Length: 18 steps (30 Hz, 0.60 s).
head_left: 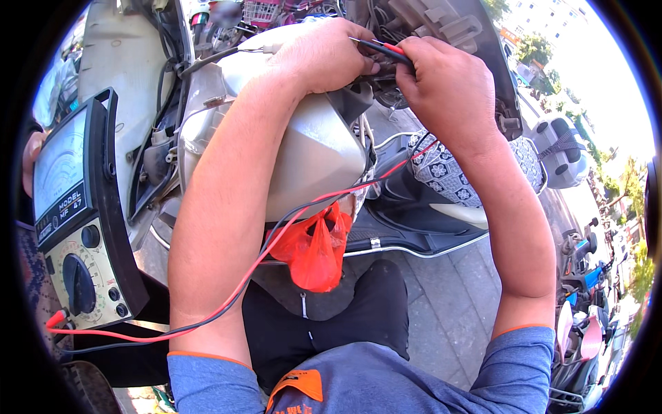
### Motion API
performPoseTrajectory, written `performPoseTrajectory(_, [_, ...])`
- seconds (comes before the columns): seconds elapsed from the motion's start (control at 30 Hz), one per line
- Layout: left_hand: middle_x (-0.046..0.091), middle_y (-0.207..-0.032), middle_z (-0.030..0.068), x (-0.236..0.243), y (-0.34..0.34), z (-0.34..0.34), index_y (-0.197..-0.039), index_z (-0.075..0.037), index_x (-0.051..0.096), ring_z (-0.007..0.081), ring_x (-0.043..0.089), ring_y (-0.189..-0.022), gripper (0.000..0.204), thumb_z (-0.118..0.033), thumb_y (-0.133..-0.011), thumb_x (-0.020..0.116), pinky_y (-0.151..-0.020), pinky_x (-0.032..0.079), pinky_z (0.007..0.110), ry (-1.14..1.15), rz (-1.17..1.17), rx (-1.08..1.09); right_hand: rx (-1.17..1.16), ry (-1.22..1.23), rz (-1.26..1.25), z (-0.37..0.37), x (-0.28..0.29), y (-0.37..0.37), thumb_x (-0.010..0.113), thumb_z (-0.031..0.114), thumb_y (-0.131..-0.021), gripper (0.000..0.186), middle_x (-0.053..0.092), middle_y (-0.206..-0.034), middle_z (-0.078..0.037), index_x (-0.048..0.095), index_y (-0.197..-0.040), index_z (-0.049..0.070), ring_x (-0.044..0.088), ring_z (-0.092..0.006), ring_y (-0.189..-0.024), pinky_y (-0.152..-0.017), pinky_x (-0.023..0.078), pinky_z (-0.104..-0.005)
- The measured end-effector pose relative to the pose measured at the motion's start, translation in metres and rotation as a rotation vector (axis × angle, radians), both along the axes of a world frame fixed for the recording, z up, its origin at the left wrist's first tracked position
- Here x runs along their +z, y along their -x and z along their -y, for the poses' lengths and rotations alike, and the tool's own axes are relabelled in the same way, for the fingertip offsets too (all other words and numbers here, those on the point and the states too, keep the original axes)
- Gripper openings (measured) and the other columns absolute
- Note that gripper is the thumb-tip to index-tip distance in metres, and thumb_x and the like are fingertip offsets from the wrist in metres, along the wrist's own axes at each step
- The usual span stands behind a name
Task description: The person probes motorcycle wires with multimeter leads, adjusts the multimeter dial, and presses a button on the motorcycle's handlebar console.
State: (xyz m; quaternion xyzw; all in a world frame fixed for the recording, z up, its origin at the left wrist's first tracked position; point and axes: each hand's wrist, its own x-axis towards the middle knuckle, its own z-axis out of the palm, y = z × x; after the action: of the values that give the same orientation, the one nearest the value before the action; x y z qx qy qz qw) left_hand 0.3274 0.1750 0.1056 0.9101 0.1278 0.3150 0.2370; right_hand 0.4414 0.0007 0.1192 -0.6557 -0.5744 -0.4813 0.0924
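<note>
Test probes in the right hand, at a scooter's opened front

Right hand (448, 86): closed around a pair of test probes (392, 52), one red and one black, side by side. Their thin tips point left, close to the left hand (327, 55). Probes sit above the scooter's exposed workings, upper middle of the view; cannot tell whether the tips touch metal.

Left hand: reaches in among the dark wires (378, 19), fingers bent, some tips hidden. Cannot tell whether it grips anything.

Meter (86, 214): dark case, pale face, needle dial above, big black knob below. Stands tilted at far left, another person's hand (32, 155) at its edge. Red and black test leads (265, 253) run from its lower end, past the left forearm, up to the right hand.

Scooter: pale body panel (317, 145) beneath the left wrist. Red plastic bag (317, 252) hangs just below that panel. Patterned cloth cover (448, 169) lies to the right, partly behind the right forearm.

Around: grey paving (441, 317) underfoot; parked scooters (586, 276) along the right side, well apart from the hands. Bright daylight.
</note>
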Motion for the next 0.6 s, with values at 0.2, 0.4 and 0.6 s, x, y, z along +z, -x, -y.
performPoseTrajectory(0.2, [0.083,-0.105,0.0135,0.0004,-0.0008,0.0018,-0.131,-0.011,0.081,0.0252,0.079,-0.095,0.041,-0.026,-0.094,0.085,-0.091,0.059,0.038,0.049,0.003,0.023,-0.042,0.022,0.009,-0.0012,0.0003,0.0035,0.073,0.02,-0.096,0.007,0.076,-0.087,-0.008,0.073,-0.096,0.012,0.078,-0.0309,-0.083,-0.069,0.063,-0.0439])
performPoseTrajectory(0.4, [0.083,-0.102,0.013,0.0018,-0.0016,-0.0029,-0.129,-0.011,0.082,0.0243,0.079,-0.093,0.038,-0.027,-0.095,0.084,-0.09,0.059,0.038,0.02,-0.022,0.009,-0.004,0.016,-0.027,-0.0013,0.0001,-0.0004,0.074,0.019,-0.095,0.006,0.076,-0.088,-0.008,0.072,-0.094,0.013,0.078,-0.0317,-0.082,-0.067,0.061,-0.0445])
performPoseTrajectory(0.6, [0.083,-0.101,0.0127,0.0004,-0.0029,-0.0018,-0.128,-0.013,0.083,0.0257,0.078,-0.091,0.035,-0.027,-0.096,0.083,-0.089,0.058,0.039,0.024,-0.013,0.034,0.002,-0.013,-0.048,0.0006,-0.0016,0.0017,0.074,0.02,-0.096,0.007,0.076,-0.089,-0.007,0.072,-0.095,0.013,0.077,-0.0331,-0.08,-0.068,0.061,-0.046])
